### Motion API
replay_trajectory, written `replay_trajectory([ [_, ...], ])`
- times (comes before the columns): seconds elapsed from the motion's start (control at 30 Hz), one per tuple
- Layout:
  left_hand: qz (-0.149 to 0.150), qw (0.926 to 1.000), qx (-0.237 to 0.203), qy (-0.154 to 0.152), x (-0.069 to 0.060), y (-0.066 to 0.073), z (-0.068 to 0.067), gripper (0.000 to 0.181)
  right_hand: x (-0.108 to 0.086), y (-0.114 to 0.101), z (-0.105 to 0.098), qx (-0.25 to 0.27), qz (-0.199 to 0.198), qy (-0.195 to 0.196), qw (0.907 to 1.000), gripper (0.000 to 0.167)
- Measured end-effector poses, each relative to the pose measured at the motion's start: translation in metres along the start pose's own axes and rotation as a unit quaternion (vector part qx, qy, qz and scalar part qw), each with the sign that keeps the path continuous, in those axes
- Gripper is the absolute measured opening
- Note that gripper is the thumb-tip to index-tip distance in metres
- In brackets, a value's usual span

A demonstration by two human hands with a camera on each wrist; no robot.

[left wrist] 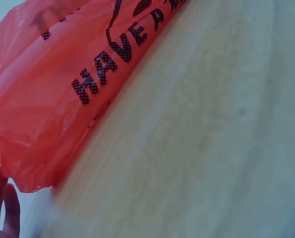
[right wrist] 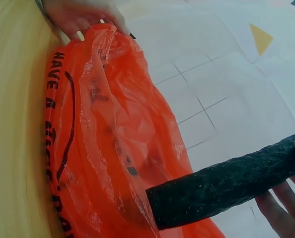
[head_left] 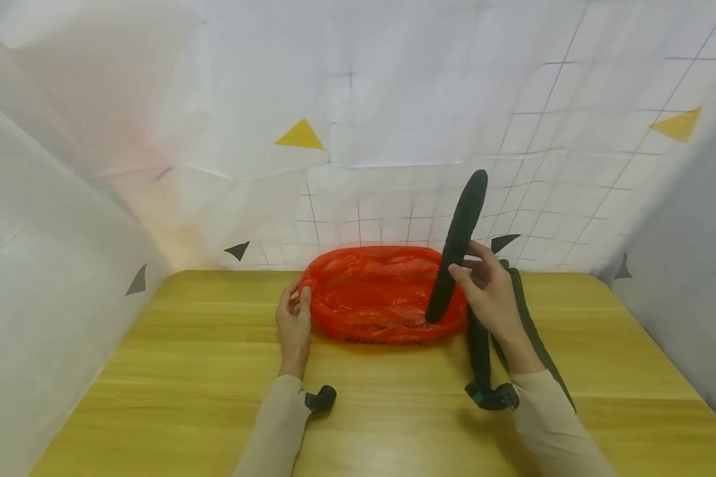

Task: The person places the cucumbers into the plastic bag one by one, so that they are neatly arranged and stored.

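This looks like a makeshift recording booth, lab-like in setup: creased pale sheeting [head_left: 256, 79] rises beyond the left hand [head_left: 294, 324] and right hand [head_left: 494, 291] and flanks both, bearing drawn grid lines [head_left: 563, 63] past the right hand and a yellow triangle [head_left: 301, 136] above the left. Beneath both hands lies a wood-grained bench [head_left: 394, 411]; a black camera [head_left: 321, 399] sits just behind the left hand.

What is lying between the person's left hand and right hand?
The head view shows the red bag there, the held cucumber overlapping its right end.

Left hand [left wrist: 8, 223] mostly beyond the left wrist view's lower-left corner
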State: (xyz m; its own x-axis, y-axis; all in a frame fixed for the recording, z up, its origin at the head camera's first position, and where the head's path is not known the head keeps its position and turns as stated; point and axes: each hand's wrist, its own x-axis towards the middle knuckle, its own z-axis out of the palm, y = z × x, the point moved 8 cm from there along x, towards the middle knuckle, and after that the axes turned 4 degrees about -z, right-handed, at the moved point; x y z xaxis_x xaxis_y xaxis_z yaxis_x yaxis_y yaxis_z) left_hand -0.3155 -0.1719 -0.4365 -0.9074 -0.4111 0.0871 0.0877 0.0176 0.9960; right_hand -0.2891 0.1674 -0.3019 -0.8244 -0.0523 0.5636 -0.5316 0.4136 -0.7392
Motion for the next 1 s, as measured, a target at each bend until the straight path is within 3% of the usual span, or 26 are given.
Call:
replay_trajectory([
  [0.07, 0.000, 0.9999, 0.012, 0.006, -0.004, 0.006, 0.000, 0.038, 0.001, -0.002, 0.003, -0.010, -0.009, -0.011, 0.9998, 0.050],
  [0.3, 0.002, 1.0000, 0.000, 0.010, 0.009, -0.018, 0.001, 0.040, 0.000, -0.013, 0.011, -0.046, -0.067, -0.030, 0.9962, 0.050],
  [0.6, 0.062, 0.9974, -0.015, 0.032, 0.010, -0.015, -0.002, 0.032, -0.003, -0.021, 0.016, -0.046, -0.118, -0.033, 0.9915, 0.051],
  [0.83, 0.042, 0.9981, -0.038, 0.025, 0.009, -0.015, -0.002, 0.030, -0.002, 0.000, 0.022, -0.017, -0.178, -0.034, 0.9834, 0.059],
  [1.0, 0.042, 0.9968, -0.066, 0.020, 0.009, -0.014, -0.001, 0.029, -0.003, 0.004, 0.031, -0.030, -0.189, -0.056, 0.9800, 0.059],
])
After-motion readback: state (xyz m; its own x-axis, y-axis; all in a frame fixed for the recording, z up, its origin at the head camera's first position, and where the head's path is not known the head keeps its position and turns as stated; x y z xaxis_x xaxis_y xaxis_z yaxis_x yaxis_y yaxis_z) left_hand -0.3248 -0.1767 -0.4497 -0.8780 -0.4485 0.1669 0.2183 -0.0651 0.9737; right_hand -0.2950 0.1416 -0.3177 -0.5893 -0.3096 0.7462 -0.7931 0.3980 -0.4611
